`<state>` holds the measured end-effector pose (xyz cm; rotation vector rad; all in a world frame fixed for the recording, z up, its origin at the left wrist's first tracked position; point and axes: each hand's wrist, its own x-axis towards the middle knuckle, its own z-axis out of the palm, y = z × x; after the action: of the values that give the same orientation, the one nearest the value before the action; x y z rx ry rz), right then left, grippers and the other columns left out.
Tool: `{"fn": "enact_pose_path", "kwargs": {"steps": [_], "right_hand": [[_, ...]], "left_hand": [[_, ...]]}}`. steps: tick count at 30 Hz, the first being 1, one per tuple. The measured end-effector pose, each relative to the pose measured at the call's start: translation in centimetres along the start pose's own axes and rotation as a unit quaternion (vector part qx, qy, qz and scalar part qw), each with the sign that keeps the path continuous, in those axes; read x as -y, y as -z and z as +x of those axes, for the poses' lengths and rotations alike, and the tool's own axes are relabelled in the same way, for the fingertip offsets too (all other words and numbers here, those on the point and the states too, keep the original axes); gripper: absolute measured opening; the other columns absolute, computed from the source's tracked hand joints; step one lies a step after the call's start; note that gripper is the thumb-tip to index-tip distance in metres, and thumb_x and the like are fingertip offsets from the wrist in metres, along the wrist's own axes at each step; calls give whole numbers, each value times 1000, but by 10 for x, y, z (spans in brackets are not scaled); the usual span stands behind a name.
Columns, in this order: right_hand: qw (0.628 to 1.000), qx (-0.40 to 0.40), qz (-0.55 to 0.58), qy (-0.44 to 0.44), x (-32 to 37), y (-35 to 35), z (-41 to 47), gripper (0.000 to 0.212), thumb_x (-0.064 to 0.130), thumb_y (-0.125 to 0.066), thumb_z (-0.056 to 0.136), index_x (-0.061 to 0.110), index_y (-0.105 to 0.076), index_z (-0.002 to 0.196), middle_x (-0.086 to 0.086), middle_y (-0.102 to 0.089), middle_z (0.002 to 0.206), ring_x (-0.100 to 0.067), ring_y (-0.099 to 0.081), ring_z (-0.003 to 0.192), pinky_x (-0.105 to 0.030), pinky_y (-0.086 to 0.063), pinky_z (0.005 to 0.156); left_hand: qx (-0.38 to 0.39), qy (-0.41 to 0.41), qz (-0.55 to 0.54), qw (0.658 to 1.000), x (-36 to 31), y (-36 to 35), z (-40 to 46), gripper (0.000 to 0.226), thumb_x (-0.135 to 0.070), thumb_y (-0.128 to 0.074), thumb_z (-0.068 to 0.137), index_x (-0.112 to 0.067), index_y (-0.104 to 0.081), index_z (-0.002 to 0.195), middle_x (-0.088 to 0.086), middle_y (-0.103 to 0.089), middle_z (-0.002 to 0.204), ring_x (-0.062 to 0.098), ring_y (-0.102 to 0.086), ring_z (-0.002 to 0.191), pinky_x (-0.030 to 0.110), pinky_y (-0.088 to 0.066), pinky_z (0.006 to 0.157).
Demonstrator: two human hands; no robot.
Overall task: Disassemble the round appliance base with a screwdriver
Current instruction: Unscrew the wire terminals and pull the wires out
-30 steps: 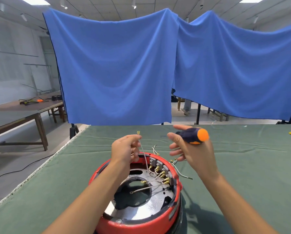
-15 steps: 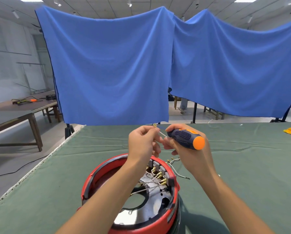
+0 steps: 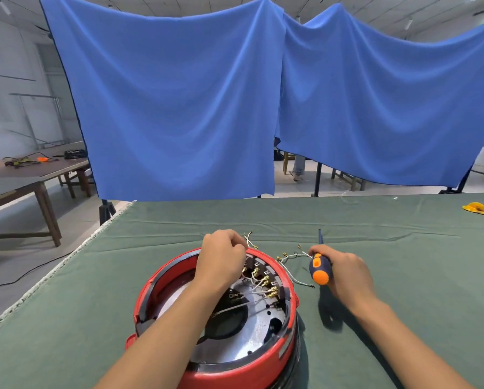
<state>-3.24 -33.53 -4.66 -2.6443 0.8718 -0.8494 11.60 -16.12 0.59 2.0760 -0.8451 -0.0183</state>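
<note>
Base: a round red appliance base (image 3: 259, 363) stands open side up on the green table cover (image 3: 403, 276), at 6 o'clock in the view, its silver inner plate and dark centre hole showing.
Wires: thin white wires with brass end clips (image 3: 266, 284) run across the inside toward the far right rim, about 1 o'clock of the base; more loose wires (image 3: 291, 258) trail over the rim onto the cover at 2 o'clock, and a few ends (image 3: 249, 238) stick up beyond the far rim at 12.
Left hand: the left hand (image 3: 221, 259) sits over the far rim of the base, fingers curled in; whether it pinches a wire there cannot be told.
Right hand: the right hand (image 3: 344, 272) is at 3 o'clock of the base, just off it over the cover, fingers wrapped round the screwdriver.
Screwdriver: the screwdriver (image 3: 319, 269) has a dark blue and orange handle, butt toward the camera, blade pointing away to 12 o'clock.
Background: blue cloths (image 3: 179, 108) hang behind the table; a yellow object (image 3: 478, 208) lies far off at 2 o'clock; a wooden table (image 3: 24, 175) stands at 9 o'clock.
</note>
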Motion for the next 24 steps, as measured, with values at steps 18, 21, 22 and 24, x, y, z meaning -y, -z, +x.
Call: {"fn": "enact_pose_path", "kwargs": {"steps": [18,21,22,24], "right_hand": [[948,-232,210,-62,38,28,8,46,57,-62,74,12,-69,69,-10,-61,50,-36,-62,64,-40,-51,61],[911,-265,309,-59,49,46,8,66,64,-52,67,0,-65,62,-18,-57,49,-36,-57,57,-45,-48,60],[900,-275,335,-50,53,51,7,63,63,-53,67,1,-65,62,-18,-59,51,-35,-57,57,-44,-47,61],[884,-287,366,-34,59,60,6,58,58,-56,70,2,-65,61,-15,-62,55,-32,-58,58,-41,-46,61]], "left_hand": [[20,21,-7,1000,0,-2,-4,16,-13,-54,82,-21,-65,73,-7,-63,70,15,-60,75,28,-49,70],[44,14,35,998,2,-7,-3,4,-21,-61,81,-20,-62,77,-7,-59,68,19,-60,78,29,-47,71],[40,11,51,998,3,-7,-1,3,-21,-62,82,-20,-61,79,-7,-57,69,21,-60,81,31,-48,72],[33,12,71,997,4,-9,3,5,-23,-63,84,-19,-60,82,-6,-54,72,23,-58,87,34,-47,74]]}}
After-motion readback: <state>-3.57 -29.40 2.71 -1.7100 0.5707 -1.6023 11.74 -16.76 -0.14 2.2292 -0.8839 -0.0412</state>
